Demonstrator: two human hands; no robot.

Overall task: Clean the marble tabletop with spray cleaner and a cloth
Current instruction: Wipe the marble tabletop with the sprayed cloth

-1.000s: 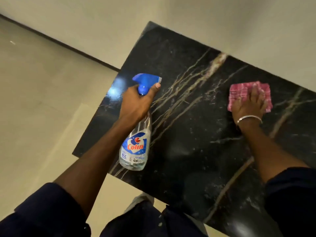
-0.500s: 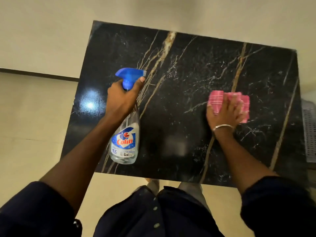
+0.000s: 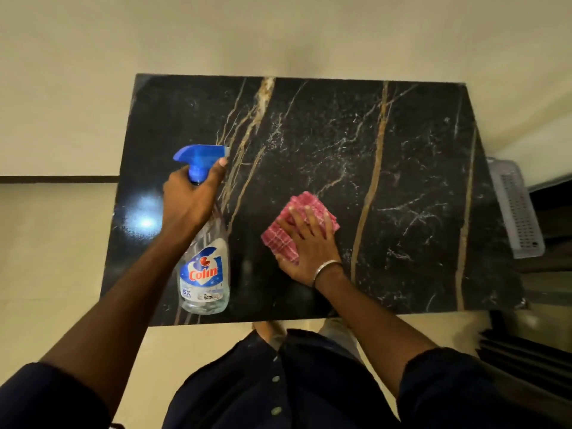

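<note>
A black marble tabletop [image 3: 402, 168] with gold and white veins fills the middle of the view. My left hand [image 3: 188, 202] grips the neck of a clear spray bottle [image 3: 205, 274] with a blue trigger head, held over the table's left part, nozzle pointing right. Fine droplets speckle the marble around the centre. My right hand [image 3: 309, 246] presses flat on a folded pink checked cloth [image 3: 281, 239] lying on the marble near the middle, fingers spread over it. A metal bangle sits on that wrist.
Pale floor tiles [image 3: 55, 258] surround the table on the left and front. A pale wall rises behind. At the right edge stands a grey perforated plastic basket [image 3: 517, 212] beside dark furniture. My legs and dark shirt are at the table's front edge.
My right hand has slid the pink cloth leftward and nearer, towards the table's middle. The view has swung so the whole tabletop shows. The bottle stays in my left hand.
</note>
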